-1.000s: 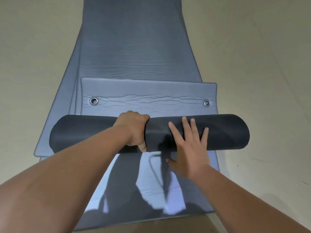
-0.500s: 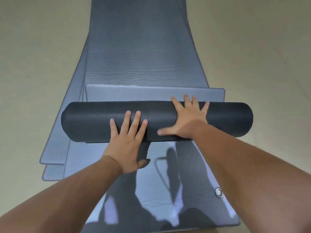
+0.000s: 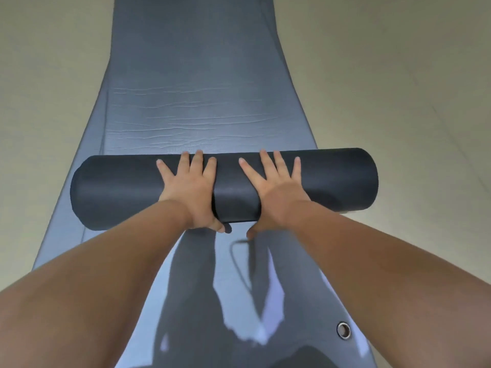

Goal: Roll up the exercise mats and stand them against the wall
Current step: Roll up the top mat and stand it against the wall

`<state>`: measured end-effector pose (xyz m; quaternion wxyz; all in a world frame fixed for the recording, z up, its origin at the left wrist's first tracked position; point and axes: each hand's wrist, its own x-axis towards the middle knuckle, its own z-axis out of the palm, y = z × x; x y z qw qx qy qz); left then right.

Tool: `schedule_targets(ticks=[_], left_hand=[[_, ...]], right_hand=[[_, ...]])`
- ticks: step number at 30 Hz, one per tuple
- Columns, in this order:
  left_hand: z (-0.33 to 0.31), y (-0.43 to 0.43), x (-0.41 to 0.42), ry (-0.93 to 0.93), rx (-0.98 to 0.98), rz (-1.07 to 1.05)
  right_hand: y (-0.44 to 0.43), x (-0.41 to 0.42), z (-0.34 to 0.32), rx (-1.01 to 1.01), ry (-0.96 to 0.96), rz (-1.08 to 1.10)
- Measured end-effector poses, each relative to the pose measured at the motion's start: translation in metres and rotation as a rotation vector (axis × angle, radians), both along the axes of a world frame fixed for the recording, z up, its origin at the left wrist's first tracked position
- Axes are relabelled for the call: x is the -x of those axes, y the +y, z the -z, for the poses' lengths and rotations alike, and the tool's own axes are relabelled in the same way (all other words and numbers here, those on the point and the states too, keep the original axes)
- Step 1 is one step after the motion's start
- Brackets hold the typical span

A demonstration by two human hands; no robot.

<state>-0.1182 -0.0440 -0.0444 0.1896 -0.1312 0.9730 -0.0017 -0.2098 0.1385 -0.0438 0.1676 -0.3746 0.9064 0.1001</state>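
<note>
Across the pale beige floor (image 3: 398,75), a long blue-grey foam exercise mat (image 3: 194,75) stretches away from the person, its surface creased with fine wrinkles just beyond the roll. A second layer of the same colour (image 3: 63,229) shows along its left side, lying underneath. Lying crosswise on this flat mat, in the middle of the view, is a dark charcoal exercise mat wound into a thick cylinder (image 3: 332,179); its ends reach about to the edges of the mat below. Both bare forearms reach forward to it. The left hand (image 3: 190,189) lies flat on top of the roll, left of its middle, fingers straight and spread, thumb down at the near side. The right hand (image 3: 276,189) presses on it in the same way just to the right, fingers fanned and gripping nothing. Dark shadows fall on the near stretch of mat. A small round metal eyelet (image 3: 343,330) sits near its right edge.
</note>
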Motion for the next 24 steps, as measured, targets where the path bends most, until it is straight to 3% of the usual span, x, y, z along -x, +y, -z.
schedule_targets(ticks=[5, 11, 14, 20, 24], left_hand=[[-0.003, -0.015, 0.029, -0.011, 0.008, 0.019], [0.003, 0.014, 0.007, 0.178, 0.143, 0.047], [0.01, 0.027, -0.004, 0.169, 0.136, 0.002], [0.011, 0.023, -0.034, 0.193, 0.082, 0.039], [0.018, 0.022, -0.069, 0.359, -0.06, 0.077]], right_hand=[[-0.019, 0.035, 0.0, -0.091, -0.001, -0.012], [-0.028, 0.057, -0.008, -0.06, -0.054, -0.072], [-0.033, 0.066, -0.016, -0.06, -0.088, -0.088], [-0.024, 0.033, -0.019, -0.049, -0.095, -0.026], [-0.017, -0.021, -0.015, -0.035, -0.123, 0.112]])
